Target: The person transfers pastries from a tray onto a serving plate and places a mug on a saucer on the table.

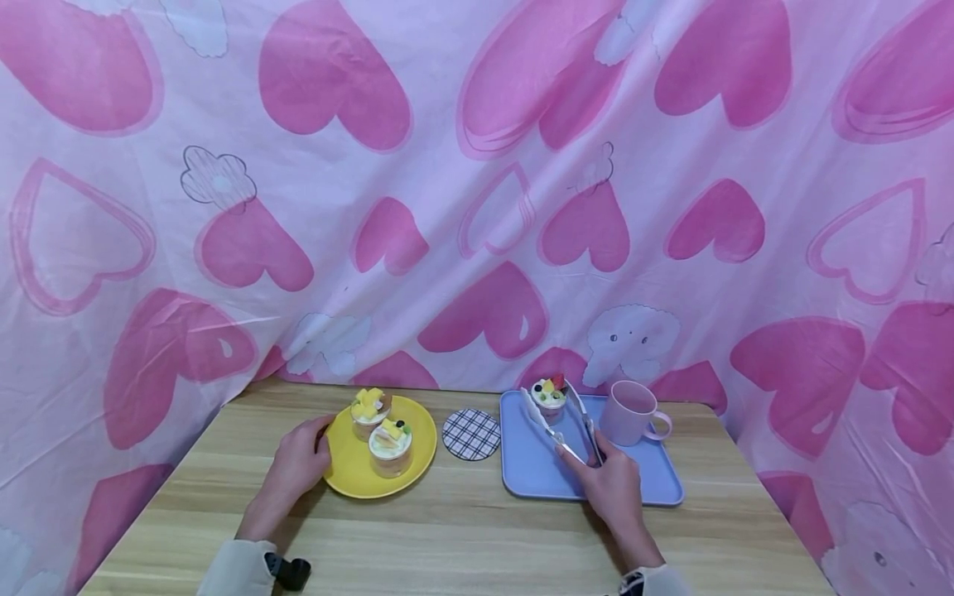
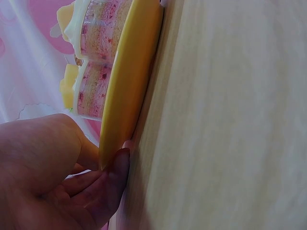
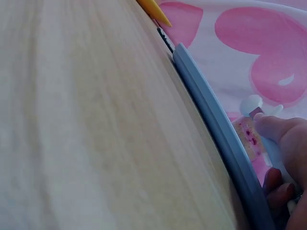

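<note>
The left hand (image 1: 301, 454) pinches the left rim of a round yellow plate (image 1: 344, 472); the left wrist view shows its fingers on both sides of the rim. Two clear dessert cups stand on that plate: one topped with yellow fruit cubes (image 1: 368, 406), the nearer one with cream and fruit (image 1: 391, 449). In the right hand (image 1: 613, 480) are metal tongs (image 1: 554, 432), their arms spread. The tongs' tips lie on either side of a third dessert cup (image 1: 548, 399), topped with strawberry and other fruit, on a blue tray (image 1: 537, 478). Whether they touch the cup, I cannot tell.
A pink mug (image 1: 629, 414) stands on the tray's right side, close to the right hand. Between plate and tray lies a round checked coaster (image 1: 471, 434). Behind the wooden table (image 1: 447, 538) hangs a pink heart-patterned cloth (image 1: 477, 207).
</note>
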Motion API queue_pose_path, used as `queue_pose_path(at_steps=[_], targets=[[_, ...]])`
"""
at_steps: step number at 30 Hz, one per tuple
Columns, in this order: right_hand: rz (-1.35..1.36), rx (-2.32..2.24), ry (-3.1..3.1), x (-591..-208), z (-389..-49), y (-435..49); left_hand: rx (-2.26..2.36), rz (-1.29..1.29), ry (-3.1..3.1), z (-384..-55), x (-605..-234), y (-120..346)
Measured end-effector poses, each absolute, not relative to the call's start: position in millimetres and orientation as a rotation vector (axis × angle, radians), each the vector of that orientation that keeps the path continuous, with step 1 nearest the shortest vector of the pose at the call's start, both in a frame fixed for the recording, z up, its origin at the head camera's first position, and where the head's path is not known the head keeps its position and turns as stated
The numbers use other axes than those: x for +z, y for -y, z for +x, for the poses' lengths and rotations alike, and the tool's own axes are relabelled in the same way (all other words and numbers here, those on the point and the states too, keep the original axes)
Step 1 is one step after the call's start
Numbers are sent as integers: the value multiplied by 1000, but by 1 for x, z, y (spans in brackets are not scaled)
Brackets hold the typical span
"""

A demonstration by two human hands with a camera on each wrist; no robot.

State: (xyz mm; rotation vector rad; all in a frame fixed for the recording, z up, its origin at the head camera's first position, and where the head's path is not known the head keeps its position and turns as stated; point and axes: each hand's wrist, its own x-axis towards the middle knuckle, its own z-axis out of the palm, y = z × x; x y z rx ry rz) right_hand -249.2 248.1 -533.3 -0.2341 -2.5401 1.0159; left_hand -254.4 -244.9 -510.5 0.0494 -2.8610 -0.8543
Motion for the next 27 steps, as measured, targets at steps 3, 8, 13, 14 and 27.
queue_pose_path(at_steps=[3,8,13,14,27], targets=[[-255,1043,2583,-531,-249,-249,-857,50,2862,-254,-511,245],[-283,1092,2633,-528,-248,-249,-847,38,2851,-255,-512,245],[-314,1097,2670,-525,-248,-249,-846,41,2847,-255,-512,245],[-320,1098,2675,-525,-248,-249,-850,44,2851,-255,-512,245],[-357,1137,2704,-524,-248,-249,-868,66,2870,-254,-511,244]])
